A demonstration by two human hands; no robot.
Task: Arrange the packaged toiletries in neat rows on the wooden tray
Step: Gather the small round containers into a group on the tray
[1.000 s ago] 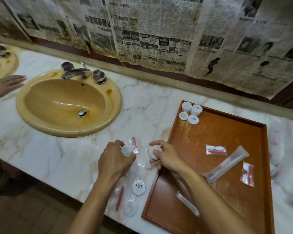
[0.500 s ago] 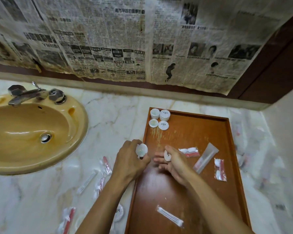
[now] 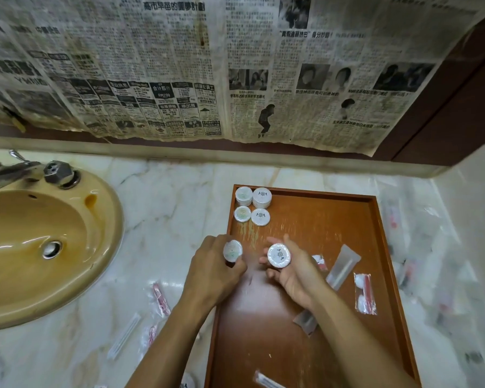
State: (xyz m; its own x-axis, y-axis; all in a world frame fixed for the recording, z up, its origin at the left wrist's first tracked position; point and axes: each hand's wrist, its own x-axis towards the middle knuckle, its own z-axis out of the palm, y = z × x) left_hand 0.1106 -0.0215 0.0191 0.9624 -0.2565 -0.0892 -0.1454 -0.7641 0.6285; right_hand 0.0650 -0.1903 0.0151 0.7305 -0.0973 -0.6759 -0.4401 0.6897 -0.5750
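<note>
A wooden tray (image 3: pixel 375 317) lies on the marble counter. Several round white soap packets (image 3: pixel 252 205) sit in its far left corner, in two short rows. My left hand (image 3: pixel 210 273) grips a round white packet with a green mark (image 3: pixel 232 250) over the tray's left edge. My right hand (image 3: pixel 291 273) holds a round white packet with a dark mark (image 3: pixel 279 255) in its curled fingers above the tray. A clear tube packet (image 3: pixel 343 266), a red-and-white sachet (image 3: pixel 364 294) and a thin white stick packet (image 3: pixel 268 381) lie on the tray.
A yellow sink (image 3: pixel 39 247) with a metal tap (image 3: pixel 14 170) is at the left. Loose packets lie on the counter left of the tray (image 3: pixel 160 299) and blurred ones to its right (image 3: pixel 412 273). Newspaper (image 3: pixel 235 65) covers the wall behind.
Both hands picked round packets off the counter and carried them over the tray. The right hand's packet now faces up. The camera has swung right and closer.
</note>
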